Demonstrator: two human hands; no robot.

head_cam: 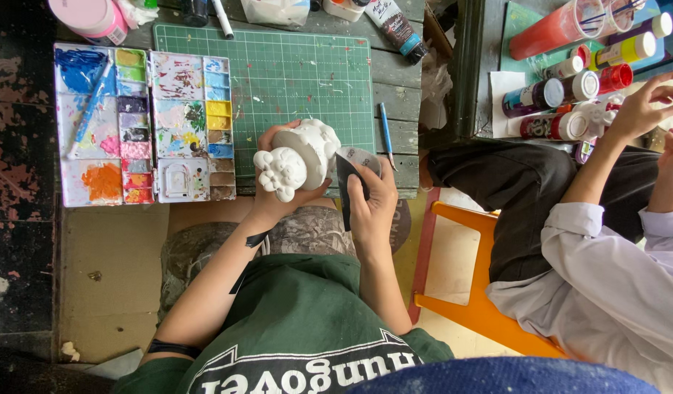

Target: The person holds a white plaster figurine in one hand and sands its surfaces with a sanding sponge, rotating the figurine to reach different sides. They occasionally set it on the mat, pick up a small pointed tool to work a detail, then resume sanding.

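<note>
Two hands meet near the middle of the frame, just below the green cutting mat [292,73]. My left hand [278,197] wraps its fingers around a white unpainted figurine [301,157], gripping it from underneath. It lies tilted, its long axis running from upper right to lower left, with the lumpy rounded head end pointing lower left toward me and the wider smooth body toward the mat. Its surface is matte, plain white, without any colour on it.

My right hand [373,204] pinches a small sheet of dark sandpaper [351,179], fingers closed on it, the sheet touching the figurine's right side.

At the upper left of the frame a paint palette [143,124] lies on the table [402,87], smeared with blue, orange, yellow and pink. A blue brush [386,135] lies just right of the mat. At the upper right, another person's hand [643,106] reaches among paint bottles [562,95].
</note>
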